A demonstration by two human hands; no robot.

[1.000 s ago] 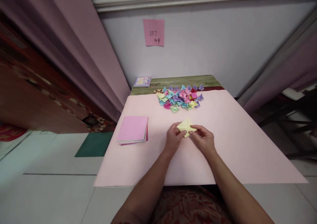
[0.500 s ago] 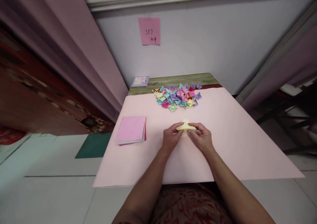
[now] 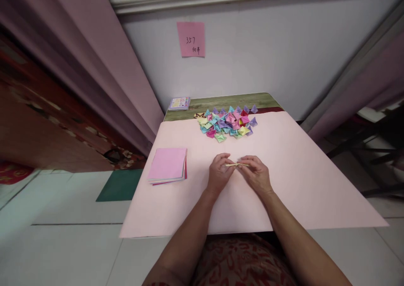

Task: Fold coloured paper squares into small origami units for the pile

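A folded yellow piece of paper (image 3: pixel 237 164) is seen almost edge-on, as a thin strip between my two hands. My left hand (image 3: pixel 220 172) pinches its left part between thumb and fingers. On the other side my right hand (image 3: pixel 256 174) grips the right part the same way. Both hands are just above the pink-covered table. Beyond them lies a pile of small folded paper boats (image 3: pixel 227 124) in many colours. To the left of my left hand rests a stack of square coloured paper (image 3: pixel 168 164), pink on top.
The pale pink sheet (image 3: pixel 303 193) covers most of the table. At the back left corner lies a small stack of printed packets (image 3: pixel 179 103). A pink note (image 3: pixel 191 39) is stuck to the wall behind. Curtains hang on both sides.
The yellow paper has tipped from showing its pointed, broad face to lying nearly edge-on. Both hands keep hold of it in about the same place.
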